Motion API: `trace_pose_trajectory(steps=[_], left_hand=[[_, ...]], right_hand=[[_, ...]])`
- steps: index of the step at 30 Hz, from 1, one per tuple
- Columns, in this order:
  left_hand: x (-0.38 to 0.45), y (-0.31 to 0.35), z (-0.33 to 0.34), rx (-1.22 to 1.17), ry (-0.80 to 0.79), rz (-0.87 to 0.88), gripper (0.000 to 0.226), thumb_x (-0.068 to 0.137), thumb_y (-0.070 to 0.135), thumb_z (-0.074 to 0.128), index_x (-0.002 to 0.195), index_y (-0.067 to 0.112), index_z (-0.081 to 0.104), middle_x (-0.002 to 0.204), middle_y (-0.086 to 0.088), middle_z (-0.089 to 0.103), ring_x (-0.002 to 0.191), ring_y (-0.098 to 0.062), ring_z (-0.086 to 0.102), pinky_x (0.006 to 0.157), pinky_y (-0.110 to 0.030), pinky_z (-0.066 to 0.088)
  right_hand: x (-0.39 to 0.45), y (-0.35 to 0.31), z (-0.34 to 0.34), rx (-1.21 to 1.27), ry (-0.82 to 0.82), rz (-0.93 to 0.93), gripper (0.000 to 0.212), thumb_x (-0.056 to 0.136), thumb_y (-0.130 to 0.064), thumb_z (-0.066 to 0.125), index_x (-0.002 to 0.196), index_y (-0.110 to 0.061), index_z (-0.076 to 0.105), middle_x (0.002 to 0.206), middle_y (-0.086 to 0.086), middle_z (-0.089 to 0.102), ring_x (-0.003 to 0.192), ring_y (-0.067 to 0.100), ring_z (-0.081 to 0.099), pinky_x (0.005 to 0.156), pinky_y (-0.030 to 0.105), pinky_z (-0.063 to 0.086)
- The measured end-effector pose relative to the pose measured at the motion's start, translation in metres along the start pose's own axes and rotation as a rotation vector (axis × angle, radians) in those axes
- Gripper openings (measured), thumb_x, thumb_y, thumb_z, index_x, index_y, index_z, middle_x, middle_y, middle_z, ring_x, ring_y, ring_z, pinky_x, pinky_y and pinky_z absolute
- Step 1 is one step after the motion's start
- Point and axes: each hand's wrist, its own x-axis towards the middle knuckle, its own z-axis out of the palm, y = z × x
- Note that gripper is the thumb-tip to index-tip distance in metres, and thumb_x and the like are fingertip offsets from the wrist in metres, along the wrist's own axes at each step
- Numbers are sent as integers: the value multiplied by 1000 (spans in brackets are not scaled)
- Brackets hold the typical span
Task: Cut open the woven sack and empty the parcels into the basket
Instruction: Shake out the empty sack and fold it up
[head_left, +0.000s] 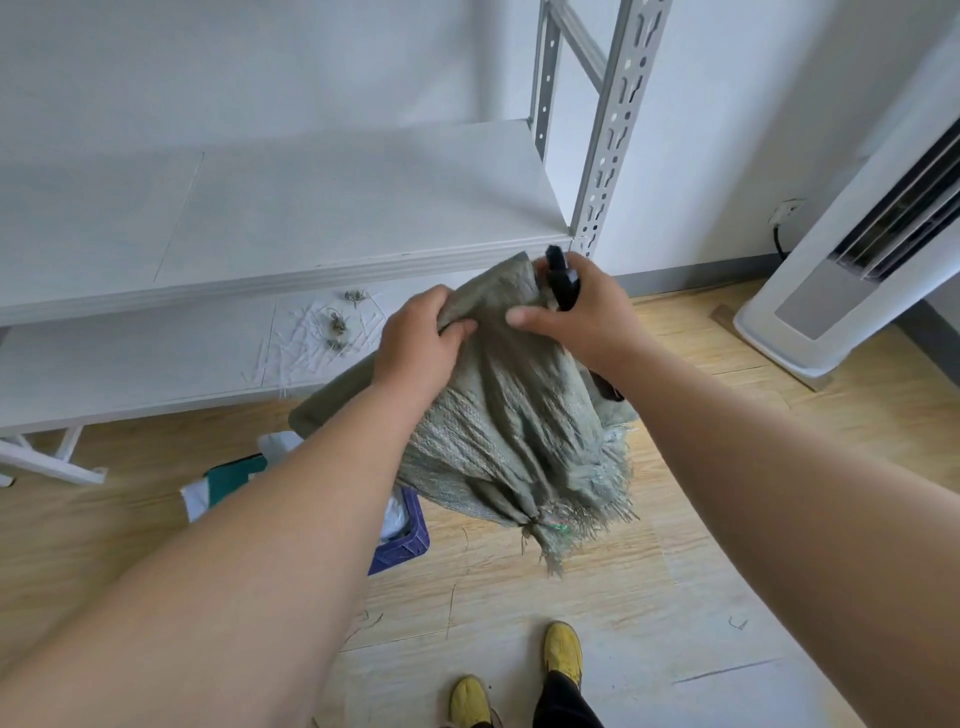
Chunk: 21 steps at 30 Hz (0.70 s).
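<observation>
Both arms out front, woven sack (514, 415) held up at centre frame, limp and bunched, frayed tied end dangling toward 6 o'clock. Left hand (415, 348) clenched on a fold of the sack's upper edge, thumb tucked over the cloth. Right hand (576, 306) at 1 o'clock of the left, gripping a black tool (561, 278) against the same edge, thumb laid flat across the weave. Blue basket (410, 535) low at 7 o'clock of the sack, mostly hidden behind the left forearm, white and teal parcels (228, 483) showing there. Yellow shoes (563, 652) at 6 o'clock on the wooden floor (727, 519). White shelf (291, 218) beyond.
</observation>
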Motion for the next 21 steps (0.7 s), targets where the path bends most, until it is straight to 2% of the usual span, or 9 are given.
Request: trace_pose_trajectory(steps=[2, 4, 7, 10, 12, 14, 17, 19, 21], left_hand=[[6, 2, -7, -15, -4, 4, 13, 87, 29, 64, 92, 19, 58, 88, -2, 64, 80, -21, 58, 63, -29, 38], [10, 4, -11, -55, -40, 9, 15, 88, 27, 64, 100, 19, 59, 96, -3, 65, 88, -23, 60, 70, -29, 40], [14, 8, -15, -11, -41, 25, 19, 88, 28, 65, 104, 18, 61, 100, -2, 66, 94, -25, 60, 78, -34, 45], [14, 10, -14, 189, 208, 54, 33, 82, 29, 71, 112, 20, 60, 112, 1, 63, 109, -23, 54, 100, -41, 39], [6, 14, -12, 182, 420, 16, 41, 80, 28, 73, 116, 20, 56, 115, 1, 58, 108, -18, 49, 94, -27, 35], [-12, 15, -1, 89, 445, -35, 26, 83, 31, 68, 104, 24, 54, 94, 8, 58, 86, -12, 52, 74, -23, 40], [-41, 5, 25, 0, -28, -237, 17, 85, 43, 64, 92, 27, 59, 76, 11, 62, 74, -13, 63, 66, -31, 52], [-57, -3, 40, -111, -481, -308, 46, 79, 49, 69, 114, 20, 60, 85, 8, 70, 85, -15, 67, 82, -40, 55], [-72, -7, 51, -289, -710, -340, 82, 70, 54, 76, 136, 17, 44, 101, 10, 71, 95, -10, 66, 90, -38, 53]], right_hand=[[-7, 15, 0, -113, -87, 70, 81, 57, -50, 87, 126, -33, 48, 90, -27, 48, 78, -10, 47, 66, 10, 33], [-9, 28, 6, -285, -112, 75, 86, 57, -45, 88, 131, -24, 48, 98, -15, 47, 85, 4, 48, 77, 17, 36], [-7, 36, 13, -380, -67, 95, 51, 68, -37, 82, 109, -19, 59, 97, -4, 55, 89, 18, 55, 73, 25, 40], [-4, 34, 16, -330, 33, 156, 25, 72, -34, 76, 87, -27, 58, 76, -8, 60, 73, 17, 57, 53, 25, 37], [-1, 28, 17, -274, 71, 202, 24, 72, -35, 75, 87, -27, 58, 75, -9, 61, 71, 15, 58, 49, 23, 35], [1, 22, 18, -268, 44, 266, 29, 72, -39, 75, 94, -24, 62, 80, -5, 65, 72, 15, 60, 50, 23, 38], [5, 16, 22, -441, -24, 300, 29, 72, -43, 73, 88, -21, 64, 74, -4, 62, 65, 13, 57, 50, 23, 39], [6, 13, 26, -485, -34, 324, 26, 71, -41, 71, 81, -19, 62, 70, -2, 61, 63, 14, 57, 50, 24, 40], [7, 11, 31, -417, -6, 378, 20, 70, -34, 68, 72, -16, 61, 62, -1, 59, 55, 13, 55, 44, 21, 37]])
